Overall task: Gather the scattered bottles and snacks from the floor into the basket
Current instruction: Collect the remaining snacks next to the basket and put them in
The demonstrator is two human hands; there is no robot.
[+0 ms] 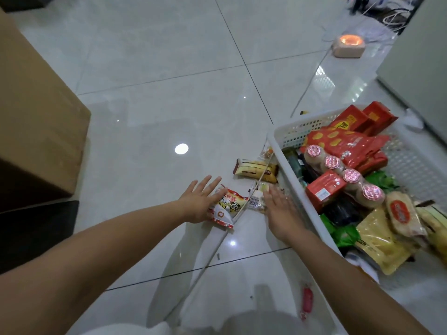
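A white plastic basket [275,146] stands on the floor at the right, full of red snack bags, a red box, a row of foil-capped bottles and green and yellow packets. On the tiles to its left lie a red-and-white snack packet [228,206], a clear-wrapped snack [257,199], a brown-and-yellow bar pack [254,168] and a small clear packet [266,152]. My left hand [199,201] is spread flat, touching the left edge of the red-and-white packet. Fingers apart, my right hand [278,209] rests over the clear-wrapped snack beside the basket wall. A small red sausage stick [307,299] lies near my body.
A big cardboard box [36,117] stands at the left with a dark object below it. A thin white cable [212,252] runs across the floor past the snacks. A glowing pink device [349,45] and tangled cords sit at the far right. A grey cabinet [420,64] borders the basket.
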